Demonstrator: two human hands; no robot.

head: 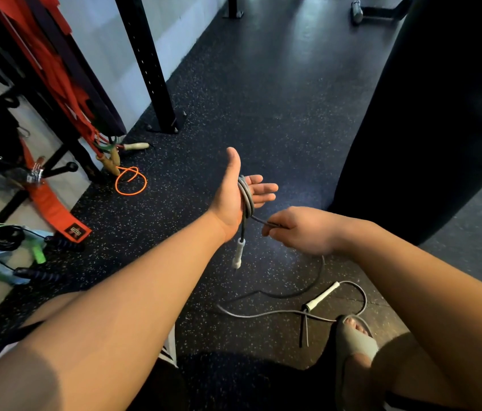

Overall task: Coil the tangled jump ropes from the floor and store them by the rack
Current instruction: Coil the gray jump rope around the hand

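Near the rack post [148,69], the unclenched left hand [231,200] is carrying grey jump rope [248,194] coils while the right hand [302,229] is pinching its strand.

Your left forearm [133,292] and right forearm [411,262] are bare, as are your left hand [234,200] and right hand [302,229]. On the foot at the near right you wear a grey slide sandal [355,342] with one broad strap and an open toe. Dark clothing [234,381] covers your lap.

We see a dim room, lit softly from above and ahead, with a pale sheen on the floor [308,51] at its far edge. The punching bag [441,114] is almost black. Wide-angle distortion tilts the rack post [148,63]; the forearms [115,321] blur near the bottom.
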